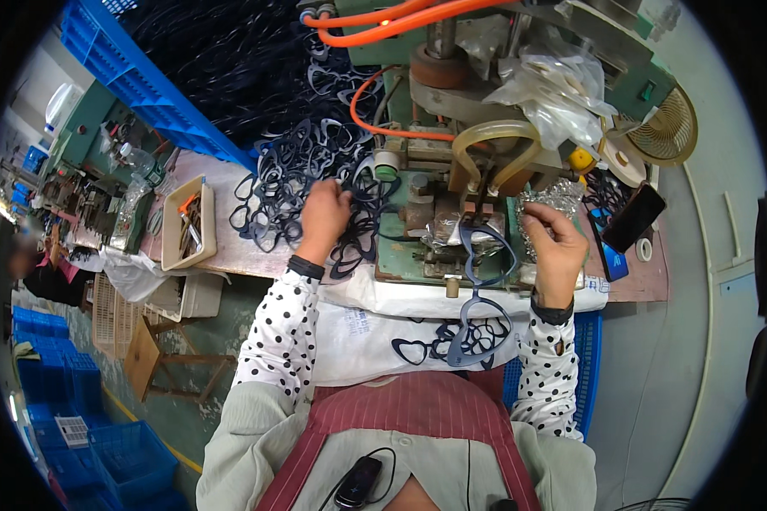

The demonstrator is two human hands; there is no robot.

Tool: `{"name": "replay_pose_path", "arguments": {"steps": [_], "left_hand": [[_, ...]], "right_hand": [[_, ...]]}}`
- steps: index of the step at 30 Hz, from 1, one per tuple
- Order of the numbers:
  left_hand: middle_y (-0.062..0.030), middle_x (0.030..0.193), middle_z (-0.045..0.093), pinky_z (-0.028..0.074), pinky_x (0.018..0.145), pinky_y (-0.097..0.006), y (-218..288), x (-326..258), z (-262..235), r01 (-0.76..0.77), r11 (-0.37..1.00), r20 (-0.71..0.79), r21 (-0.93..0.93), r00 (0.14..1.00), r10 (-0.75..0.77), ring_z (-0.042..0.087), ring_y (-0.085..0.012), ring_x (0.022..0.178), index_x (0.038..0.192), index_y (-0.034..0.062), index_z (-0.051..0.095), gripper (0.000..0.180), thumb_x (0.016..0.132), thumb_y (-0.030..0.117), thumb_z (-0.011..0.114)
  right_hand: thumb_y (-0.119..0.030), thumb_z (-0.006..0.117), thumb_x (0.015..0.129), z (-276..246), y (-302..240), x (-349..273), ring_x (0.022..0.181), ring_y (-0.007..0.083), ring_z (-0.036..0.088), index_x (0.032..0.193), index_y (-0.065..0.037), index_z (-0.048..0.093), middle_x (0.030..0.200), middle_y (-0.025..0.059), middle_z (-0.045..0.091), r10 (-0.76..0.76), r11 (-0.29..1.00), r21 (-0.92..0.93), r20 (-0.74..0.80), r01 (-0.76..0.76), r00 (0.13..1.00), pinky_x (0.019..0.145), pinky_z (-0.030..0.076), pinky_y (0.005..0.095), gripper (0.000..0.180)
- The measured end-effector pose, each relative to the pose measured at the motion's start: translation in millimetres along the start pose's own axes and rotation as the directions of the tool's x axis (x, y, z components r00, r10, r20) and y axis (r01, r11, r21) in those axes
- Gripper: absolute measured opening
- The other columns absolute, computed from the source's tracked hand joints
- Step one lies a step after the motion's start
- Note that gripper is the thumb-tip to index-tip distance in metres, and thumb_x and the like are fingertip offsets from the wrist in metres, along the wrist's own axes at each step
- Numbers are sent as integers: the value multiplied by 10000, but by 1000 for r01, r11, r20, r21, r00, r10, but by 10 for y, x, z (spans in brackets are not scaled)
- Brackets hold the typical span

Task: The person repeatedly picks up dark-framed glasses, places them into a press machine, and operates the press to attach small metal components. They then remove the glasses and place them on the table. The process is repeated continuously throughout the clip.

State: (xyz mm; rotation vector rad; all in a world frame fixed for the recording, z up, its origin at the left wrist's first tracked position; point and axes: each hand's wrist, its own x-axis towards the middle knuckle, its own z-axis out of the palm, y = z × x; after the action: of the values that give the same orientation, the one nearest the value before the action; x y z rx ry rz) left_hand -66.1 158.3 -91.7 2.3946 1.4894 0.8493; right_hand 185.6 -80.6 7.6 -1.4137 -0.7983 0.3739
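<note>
My left hand (324,220) is over a pile of dark blue eyeglass frames (273,209), its fingers bent closed at one of the frames; the fingertips are partly hidden. My right hand (558,255) is raised at the right of a green bench machine (400,255). Its thumb and forefinger are bent with a small gap, and nothing shows between them. To its left, a blue cat-eye eyeglass frame (504,266) hangs at the machine's front, one rim above the other, apart from my right hand. More eyeglass frames (413,349) lie on the white cloth (349,336) over my lap.
A blue crate (149,94) full of dark pieces stands at the far left. Left of the pile is a cream tray (172,234) with tools. Orange hoses (383,30) cross above the machine. Silvery shavings (558,198), phones (635,220) and a small fan (663,128) are on the right.
</note>
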Motion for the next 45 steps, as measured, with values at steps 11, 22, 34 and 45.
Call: {"name": "replay_pose_path", "arguments": {"steps": [11,22,34,45], "left_hand": [[14,808,621,406,609,-208,506,66,-620,-13,612,-195,-791,953,-231,507,-46,694,1007,14,651,156,951,140,578],[-127,1113,667,513,892,-427,1446,-700,-819,-847,369,-425,-382,516,744,646,-265,979,1101,33,661,275,830,51,618],[-147,1168,650,516,948,-468,1624,-801,-611,-805,224,-328,-549,455,828,654,-281,1014,1133,13,658,320,817,59,664],[-130,1206,637,457,1008,-490,1598,-840,-595,-822,252,-294,-511,443,847,643,-271,1036,1164,43,643,316,858,122,655]], "right_hand": [[-11,743,715,279,-262,-133,743,99,604,1117,19,542,795,71,664,10,997,-74,133,-1,991,721,474,246,451],[-17,740,715,430,-219,-20,792,138,614,1198,72,444,857,93,649,13,987,158,177,-41,984,729,489,259,574],[-117,709,792,-787,787,156,724,247,642,1058,-42,661,816,131,674,-37,776,-629,-122,-48,992,673,486,341,280],[-154,671,844,-660,912,45,809,370,619,867,-32,635,865,167,651,-96,622,-782,-28,38,995,687,476,425,130]]}}
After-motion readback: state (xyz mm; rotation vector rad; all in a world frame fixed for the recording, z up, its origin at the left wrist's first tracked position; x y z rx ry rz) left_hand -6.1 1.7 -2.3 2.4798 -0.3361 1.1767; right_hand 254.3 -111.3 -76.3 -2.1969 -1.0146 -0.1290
